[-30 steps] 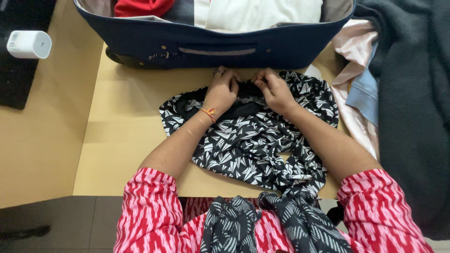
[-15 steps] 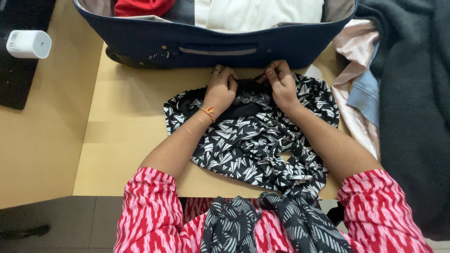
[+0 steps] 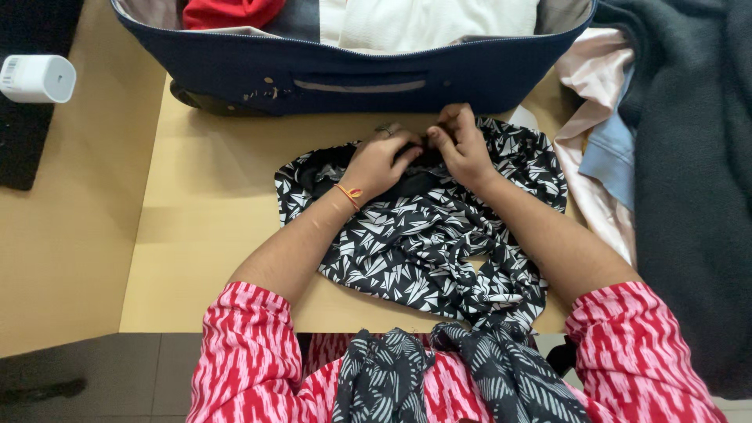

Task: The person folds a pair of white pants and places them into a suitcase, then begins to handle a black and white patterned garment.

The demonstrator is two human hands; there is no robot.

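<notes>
A black-and-white patterned garment [image 3: 427,235] is spread on the tan surface [image 3: 204,235] before a navy suitcase [image 3: 352,74] — its far edge is pinched by left hand [image 3: 380,160] and right hand [image 3: 462,145], each grip pressed together.

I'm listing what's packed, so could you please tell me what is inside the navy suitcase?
The navy suitcase shows a red garment and folded white cloth beside it. Anything beneath them, and its far part, is out of sight.

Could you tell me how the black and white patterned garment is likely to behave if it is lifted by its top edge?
The patterned garment will probably be floppy: it lies crumpled on the table and trails over the edge. It looks thin, so likely light. Both hands pinch its bunched edge, which suggests it gathers easily.
</notes>
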